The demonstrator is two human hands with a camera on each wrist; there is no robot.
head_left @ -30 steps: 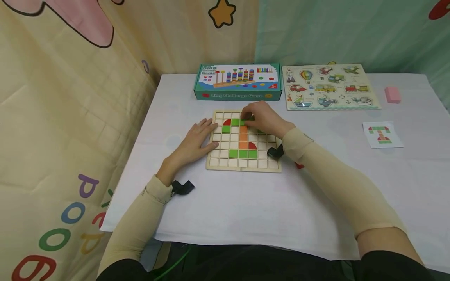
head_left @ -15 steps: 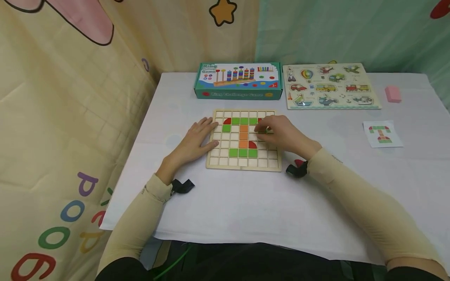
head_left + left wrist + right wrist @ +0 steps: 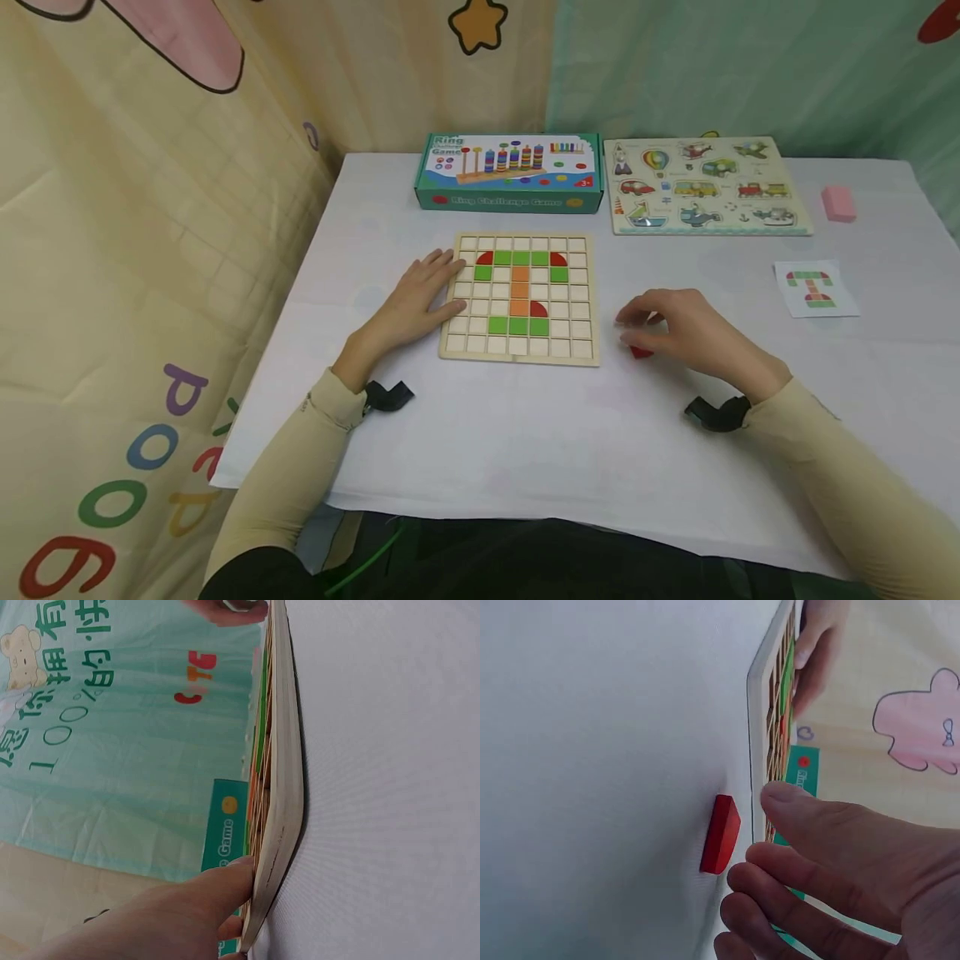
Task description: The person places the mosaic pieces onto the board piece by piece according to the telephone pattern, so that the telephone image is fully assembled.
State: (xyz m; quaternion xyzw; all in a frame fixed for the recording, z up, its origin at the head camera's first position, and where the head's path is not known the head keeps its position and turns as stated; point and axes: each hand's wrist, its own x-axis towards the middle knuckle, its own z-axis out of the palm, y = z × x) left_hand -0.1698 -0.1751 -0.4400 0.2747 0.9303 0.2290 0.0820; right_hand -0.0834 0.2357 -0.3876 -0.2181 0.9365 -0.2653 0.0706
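A wooden grid board (image 3: 519,361) lies mid-table, with green squares (image 3: 521,258), orange squares (image 3: 520,290) and red quarter-round blocks (image 3: 538,309) set in its cells. At the board's left edge rests my left hand (image 3: 408,304), its fingers fairly straight; the left wrist view shows the thumb on the rim. To the right of the board, my right hand (image 3: 686,337) hovers over a loose red block (image 3: 641,352) on the cloth. The right wrist view shows that red block (image 3: 721,835) apart from the loosely bent fingers, which hold nothing. In the head view the hand partly covers it.
Behind the board stand a green Ring Challenge Game box (image 3: 508,173) and a vehicle picture puzzle (image 3: 707,185). A pink block (image 3: 837,203) sits at the far right, and a pattern card (image 3: 816,288) lies before it on the white tablecloth (image 3: 525,442).
My right hand has left the top of the board and travelled right and nearer the body to the loose red block, uncovering the board's right side. The left hand stays put.
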